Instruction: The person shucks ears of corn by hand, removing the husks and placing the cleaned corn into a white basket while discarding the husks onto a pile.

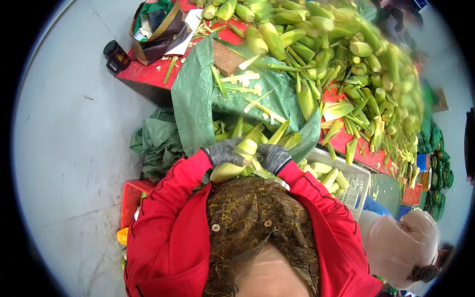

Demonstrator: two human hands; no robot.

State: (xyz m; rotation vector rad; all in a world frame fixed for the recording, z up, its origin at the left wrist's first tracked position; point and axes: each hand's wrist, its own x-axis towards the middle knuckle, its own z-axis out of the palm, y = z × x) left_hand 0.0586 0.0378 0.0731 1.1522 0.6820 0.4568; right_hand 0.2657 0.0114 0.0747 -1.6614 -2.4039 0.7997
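My left hand [224,152], in a grey knitted glove, grips an ear of corn [245,147] in its green husk, its cut stalk end upward. Right beside it, my right hand [274,157], gloved alike, is closed on husk leaves [259,169] at the ear's side; its fingertips are partly hidden. A pale husk-covered piece [226,172] shows just below my left hand. Beyond both hands, loose husk leaves [279,131] stick up from the opening of a green woven plastic sheet [193,100], which drapes over the table edge.
Unhusked corn [334,48] is heaped on the red table [148,74]. A brick [226,57] weighs on the sheet. At right, a white crate [362,185] holds paler ears. A black mug [117,57] and a bag [156,41] stand far left. A person [400,245] is close on my right.
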